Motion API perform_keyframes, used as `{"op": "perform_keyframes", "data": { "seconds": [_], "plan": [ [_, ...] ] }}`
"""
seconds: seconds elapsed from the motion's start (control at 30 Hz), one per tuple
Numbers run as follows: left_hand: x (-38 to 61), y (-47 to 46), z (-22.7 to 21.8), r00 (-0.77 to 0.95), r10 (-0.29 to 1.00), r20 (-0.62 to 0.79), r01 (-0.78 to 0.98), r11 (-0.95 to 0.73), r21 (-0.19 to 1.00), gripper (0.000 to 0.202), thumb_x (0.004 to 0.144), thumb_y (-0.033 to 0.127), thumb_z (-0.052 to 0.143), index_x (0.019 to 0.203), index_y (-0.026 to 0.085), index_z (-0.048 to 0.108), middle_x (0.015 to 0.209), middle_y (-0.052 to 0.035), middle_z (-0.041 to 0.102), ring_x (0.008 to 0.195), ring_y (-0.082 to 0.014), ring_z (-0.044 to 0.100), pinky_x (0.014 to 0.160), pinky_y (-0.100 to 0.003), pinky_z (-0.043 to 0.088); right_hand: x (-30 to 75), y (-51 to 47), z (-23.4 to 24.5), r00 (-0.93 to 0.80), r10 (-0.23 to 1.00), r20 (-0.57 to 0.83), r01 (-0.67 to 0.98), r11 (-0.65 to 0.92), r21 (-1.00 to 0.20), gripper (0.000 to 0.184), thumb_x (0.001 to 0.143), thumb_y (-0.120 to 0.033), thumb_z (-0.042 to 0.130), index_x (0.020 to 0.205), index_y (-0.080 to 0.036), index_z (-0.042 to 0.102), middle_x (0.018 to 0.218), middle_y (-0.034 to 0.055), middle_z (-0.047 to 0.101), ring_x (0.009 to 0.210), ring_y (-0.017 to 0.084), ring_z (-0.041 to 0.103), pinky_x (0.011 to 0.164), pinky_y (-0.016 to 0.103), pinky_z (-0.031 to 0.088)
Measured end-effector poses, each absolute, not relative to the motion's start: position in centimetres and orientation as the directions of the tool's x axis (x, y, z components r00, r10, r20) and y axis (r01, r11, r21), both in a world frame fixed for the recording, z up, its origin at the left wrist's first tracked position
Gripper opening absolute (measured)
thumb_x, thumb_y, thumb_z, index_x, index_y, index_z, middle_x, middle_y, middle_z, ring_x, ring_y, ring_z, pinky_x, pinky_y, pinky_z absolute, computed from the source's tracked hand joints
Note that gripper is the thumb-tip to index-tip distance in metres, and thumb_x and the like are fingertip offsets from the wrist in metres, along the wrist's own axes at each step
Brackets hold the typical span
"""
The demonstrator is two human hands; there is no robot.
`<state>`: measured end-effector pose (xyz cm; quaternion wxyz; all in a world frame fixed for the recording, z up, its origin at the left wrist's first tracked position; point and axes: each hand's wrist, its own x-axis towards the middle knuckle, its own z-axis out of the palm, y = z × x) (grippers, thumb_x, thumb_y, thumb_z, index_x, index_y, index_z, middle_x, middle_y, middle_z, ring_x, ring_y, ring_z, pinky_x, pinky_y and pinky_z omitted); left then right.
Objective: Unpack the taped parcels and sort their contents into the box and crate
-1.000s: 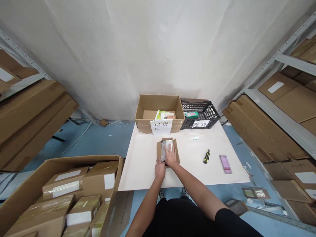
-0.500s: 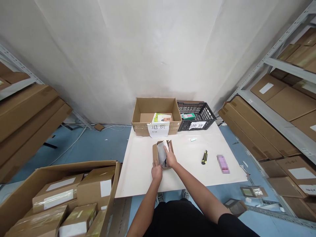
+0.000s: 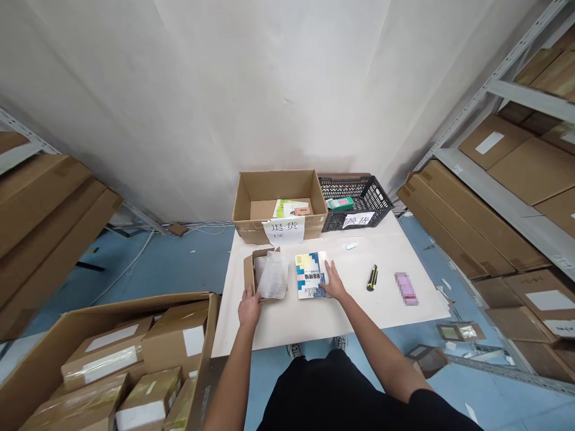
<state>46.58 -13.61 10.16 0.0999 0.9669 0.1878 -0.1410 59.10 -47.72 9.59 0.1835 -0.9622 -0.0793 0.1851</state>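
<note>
A small cardboard box with its top open stands on the left part of the white table. My left hand grips its near edge, fingers closed on the cardboard. A crumpled whitish wrapping sheet sticks out of the box and hangs over its right side. Right of it, a book with a blue, white and yellow cover lies flat. My right hand is at the book's right edge, fingers spread and thumb touching the cover.
A large cardboard box with a paper sign and a black plastic crate stand at the back. A yellow-black utility knife and a pixelated pink item lie right. A big carton of parcels stands left; shelves flank both sides.
The book has come out of the small box and now lies on the table under my right hand. My left hand and the box have moved left; the wrapping now spills over the side.
</note>
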Motion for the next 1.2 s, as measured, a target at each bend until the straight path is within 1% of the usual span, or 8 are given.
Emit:
{"op": "perform_keyframes", "data": {
  "seconds": [0.13,0.27,0.47,0.63,0.77,0.97,1.1,1.2],
  "plan": [
    [45.5,-13.6,10.3,0.908,0.312,-0.28,0.354,-0.928,0.112,0.034,0.084,0.015,0.061,0.116,0.022,0.071,0.165,-0.011,0.038,0.151,-0.0344,0.035,0.11,-0.047,0.048,58.2,-48.4,5.6,0.869,0.111,-0.482,0.012,-0.979,-0.203,0.089,0.092,-0.044,0.061,0.167,-0.025,0.016,0.174,0.0135,-0.001,0.159,0.04,0.003,0.122,0.058,0.019],
    [45.7,-15.3,10.6,0.942,0.277,-0.192,0.311,-0.933,0.18,0.048,0.08,0.01,0.058,0.126,0.022,0.065,0.166,-0.0083,0.037,0.153,-0.0333,0.033,0.121,-0.048,0.038,57.7,-48.0,4.2,0.879,0.133,-0.458,0.041,-0.978,-0.206,0.081,0.092,-0.029,0.056,0.166,-0.027,0.024,0.175,0.0078,0.005,0.159,0.036,0.007,0.124,0.054,0.019],
    [48.2,-16.9,12.6,0.973,0.157,-0.169,0.199,-0.941,0.273,0.074,0.077,0.005,0.055,0.149,0.026,0.05,0.164,-0.002,0.042,0.156,-0.0285,0.027,0.128,-0.043,0.029,58.5,-49.2,3.7,0.853,0.055,-0.52,-0.055,-0.979,-0.194,0.073,0.091,-0.025,0.058,0.161,-0.024,0.036,0.174,0.0103,0.009,0.158,0.038,0.013,0.122,0.052,0.024],
    [50.5,-23.7,12.9,0.987,-0.134,-0.087,-0.092,-0.921,0.378,0.062,0.078,-0.004,0.046,0.133,0.022,0.063,0.167,-0.0018,0.037,0.159,-0.0239,0.018,0.129,-0.044,0.028,58.8,-52.1,3.0,0.86,-0.009,-0.511,-0.132,-0.97,-0.205,0.073,0.092,-0.023,0.055,0.162,-0.021,0.034,0.174,0.0115,0.008,0.158,0.035,0.014,0.119,0.046,0.031],
    [52.4,-30.7,9.9,0.915,-0.349,-0.2,-0.211,-0.839,0.501,0.056,0.082,-0.002,0.046,0.128,0.023,0.064,0.167,-0.0029,0.038,0.158,-0.0216,0.024,0.125,-0.046,0.034,59.1,-54.5,2.3,0.841,-0.045,-0.539,-0.18,-0.963,-0.2,0.076,0.093,-0.027,0.053,0.165,-0.02,0.027,0.174,0.0115,0.009,0.158,0.036,0.018,0.121,0.048,0.029],
    [54.8,-31.7,5.1,0.799,-0.068,-0.598,0.141,-0.945,0.296,0.03,0.08,0.004,0.058,0.102,0.015,0.073,0.151,-0.0152,0.056,0.136,-0.0255,0.055,0.11,-0.034,0.046,60.3,-56.8,1.3,0.813,0.053,-0.579,-0.13,-0.954,-0.269,0.077,0.092,-0.026,0.058,0.163,-0.021,0.03,0.173,0.0138,0.014,0.158,0.036,0.018,0.118,0.046,0.034],
    [56.2,-31.7,4.5,0.807,0.148,-0.572,0.272,-0.952,0.138,0.031,0.09,0.02,0.055,0.116,0.009,0.068,0.135,-0.0252,0.06,0.132,-0.0366,0.055,0.101,-0.045,0.05,61.1,-57.3,0.3,0.784,0.097,-0.613,-0.14,-0.935,-0.326,0.079,0.091,-0.026,0.059,0.164,-0.022,0.029,0.174,0.0126,0.012,0.159,0.036,0.013,0.118,0.047,0.035],
    [57.5,-34.2,4.1,0.856,0.152,-0.494,0.281,-0.939,0.197,0.037,0.094,0.025,0.052,0.129,0.015,0.061,0.137,-0.0201,0.059,0.13,-0.0322,0.056,0.103,-0.043,0.049,61.2,-57.2,-1.2,0.797,0.13,-0.59,-0.168,-0.891,-0.422,0.08,0.087,-0.026,0.061,0.162,-0.022,0.034,0.172,0.0125,0.02,0.158,0.037,0.015,0.12,0.049,0.033]
  ]
}}
